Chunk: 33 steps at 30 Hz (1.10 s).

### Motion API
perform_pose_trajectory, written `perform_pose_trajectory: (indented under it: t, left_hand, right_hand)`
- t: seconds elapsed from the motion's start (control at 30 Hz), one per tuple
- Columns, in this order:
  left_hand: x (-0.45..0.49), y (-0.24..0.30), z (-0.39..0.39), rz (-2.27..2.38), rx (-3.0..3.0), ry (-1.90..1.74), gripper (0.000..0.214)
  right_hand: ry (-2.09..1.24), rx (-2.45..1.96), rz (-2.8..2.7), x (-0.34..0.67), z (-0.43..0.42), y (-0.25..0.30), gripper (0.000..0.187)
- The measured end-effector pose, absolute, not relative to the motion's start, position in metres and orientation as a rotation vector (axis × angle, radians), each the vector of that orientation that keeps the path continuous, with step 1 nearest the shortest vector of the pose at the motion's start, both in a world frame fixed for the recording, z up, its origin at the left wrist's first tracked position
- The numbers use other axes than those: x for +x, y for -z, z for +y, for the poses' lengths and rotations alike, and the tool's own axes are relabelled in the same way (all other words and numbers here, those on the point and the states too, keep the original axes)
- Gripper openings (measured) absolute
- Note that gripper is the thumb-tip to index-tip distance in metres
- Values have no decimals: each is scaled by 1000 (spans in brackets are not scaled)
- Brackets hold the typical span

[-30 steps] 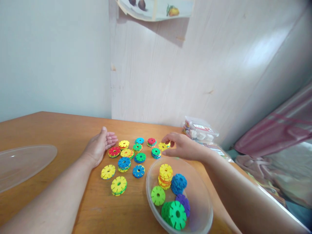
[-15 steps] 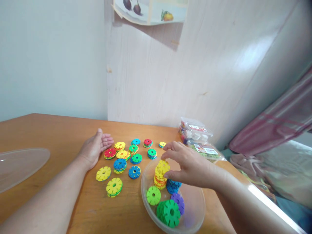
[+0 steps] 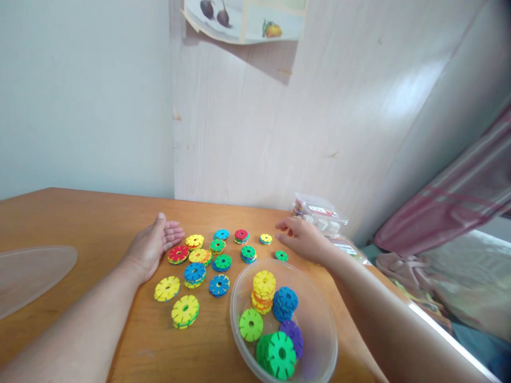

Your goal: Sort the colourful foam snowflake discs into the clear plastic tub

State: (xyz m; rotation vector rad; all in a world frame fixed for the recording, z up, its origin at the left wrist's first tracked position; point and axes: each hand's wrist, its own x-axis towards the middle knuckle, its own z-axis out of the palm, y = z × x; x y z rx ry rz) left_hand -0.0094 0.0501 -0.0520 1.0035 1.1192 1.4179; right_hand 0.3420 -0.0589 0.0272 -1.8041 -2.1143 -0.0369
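Several colourful slotted discs (image 3: 195,271) lie spread on the wooden table (image 3: 80,218). My left hand (image 3: 154,247) rests on its edge just left of them, fingers stretched out, holding nothing. My right hand (image 3: 305,239) hovers low past the discs' right end, fingers loosely extended and empty, its fingertips close to a small yellow disc (image 3: 265,239) and a green disc (image 3: 281,255). In front of it stands a clear plastic bowl (image 3: 329,324) with a yellow stack (image 3: 264,284), a blue stack (image 3: 285,300), green discs (image 3: 277,354) and a purple one (image 3: 294,332).
A clear plastic lid (image 3: 32,271) lies at the table's left. Clear plastic boxes (image 3: 319,211) stand by the wall behind my right hand. Pink cloth (image 3: 451,213) hangs beyond the table's right edge. A picture (image 3: 243,18) hangs on the wall.
My right hand took a yellow disc from the table, set it on the yellow stack in the bowl, then moved back out to the discs. My left hand stayed put.
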Motion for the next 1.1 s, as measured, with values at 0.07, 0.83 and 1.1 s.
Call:
perform_pose_trajectory:
  t: [0.07, 0.83, 1.1]
  left_hand:
    - [-9, 51, 49, 1120, 1001, -1419, 47]
    - [-10, 53, 47, 1098, 1006, -1434, 50]
    - [-8, 51, 46, 1101, 1000, -1441, 50]
  right_hand:
    - [9, -1930, -2145, 345, -36, -17, 39]
    - [-126, -2149, -2114, 348, 16, 24, 44]
    - [-174, -2107, -2084, 346, 15, 23, 34]
